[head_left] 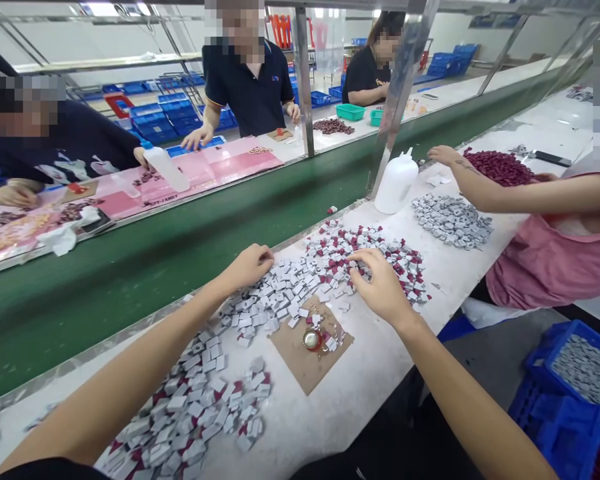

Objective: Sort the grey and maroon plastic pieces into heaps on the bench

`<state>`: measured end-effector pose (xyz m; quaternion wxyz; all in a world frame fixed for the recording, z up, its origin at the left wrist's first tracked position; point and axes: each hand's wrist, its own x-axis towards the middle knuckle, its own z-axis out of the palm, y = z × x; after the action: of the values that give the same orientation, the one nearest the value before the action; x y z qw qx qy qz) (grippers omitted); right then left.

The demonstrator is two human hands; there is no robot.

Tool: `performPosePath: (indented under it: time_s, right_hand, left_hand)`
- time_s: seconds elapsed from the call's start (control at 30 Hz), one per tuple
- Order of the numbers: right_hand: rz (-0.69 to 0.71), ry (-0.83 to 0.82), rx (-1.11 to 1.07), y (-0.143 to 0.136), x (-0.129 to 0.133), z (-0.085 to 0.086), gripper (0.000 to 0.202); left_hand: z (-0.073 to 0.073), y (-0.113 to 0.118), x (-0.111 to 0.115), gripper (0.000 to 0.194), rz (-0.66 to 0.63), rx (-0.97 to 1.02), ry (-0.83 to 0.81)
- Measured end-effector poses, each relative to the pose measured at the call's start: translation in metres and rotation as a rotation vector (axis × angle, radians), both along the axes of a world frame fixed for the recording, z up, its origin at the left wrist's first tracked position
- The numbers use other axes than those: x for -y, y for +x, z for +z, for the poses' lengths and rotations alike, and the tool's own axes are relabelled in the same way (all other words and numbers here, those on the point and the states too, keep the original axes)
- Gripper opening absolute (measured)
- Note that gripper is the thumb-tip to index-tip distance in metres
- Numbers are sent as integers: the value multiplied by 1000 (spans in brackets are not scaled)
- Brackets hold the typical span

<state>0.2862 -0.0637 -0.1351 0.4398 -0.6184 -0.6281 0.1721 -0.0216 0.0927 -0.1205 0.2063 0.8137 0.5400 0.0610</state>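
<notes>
My left hand (253, 267) rests at the belt-side edge of a pile of small light-grey plastic pieces (280, 290). Its fingers are curled inward, and whatever they may hold is hidden. Over a mixed pile of grey and maroon pieces (400, 257) hovers my right hand (380, 287), thumb and index finger apart with no piece visible between them. Between my arms lies a square of brown cardboard (303, 367), bearing a bottle cap (311, 339) and a few pieces in a wet, shiny patch. Joined grey and maroon pieces (195, 407) are heaped beside my left forearm.
A white squeeze bottle (397, 181) stands by a metal post. Beyond it are a grey heap (453, 220), a maroon heap (497, 167) and a co-worker's arm (520, 197). A green conveyor belt (180, 247) runs along the table. Blue crates (555, 427) sit lower right.
</notes>
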Motion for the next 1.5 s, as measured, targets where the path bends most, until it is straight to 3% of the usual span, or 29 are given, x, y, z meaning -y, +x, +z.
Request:
performPosePath:
  time_s: [0.1,0.23,0.43,0.57,0.73,0.9,1.0,1.13,1.27,1.4,1.5]
  right_hand:
    - [2,-42,131,3,-36,10,29]
    - [-4,-101,282,10,-111,18,38]
    - [-2,-254,430,15,-212,6,46]
    - [58,-331,477,13,-250,-6,42]
    - [146,-367,427,13,-266,-14,16]
    - [189,-302,279,9,-254,-4,25]
    - [241,-204,146,2,-227,11,27]
    - [386,-80,-162,-6,-158,31,27]
    - [356,-171,-329,-6,-79,40,31]
    - [361,-287,-397,1,-22,35,31]
    - [363,-362,-415,7,6,22,28]
  left_hand:
    - [-1,-8,4,26,-18,21,-11]
    - [-6,-17,2,34,-19,43,-31]
    - [-18,-24,-1,32,-23,92,-68]
    - [-24,-27,-2,26,-38,118,-81]
    - [-25,-24,-3,25,-55,109,-81]
    - [-22,-18,-6,30,-65,101,-89]
    - [-17,-16,-6,32,-75,96,-98]
    - [-12,-15,2,35,-57,108,-89]
    - [-10,-10,11,34,-21,141,-70]
    - [-6,-3,23,31,17,165,-61]
    - [6,3,43,30,76,287,-58]
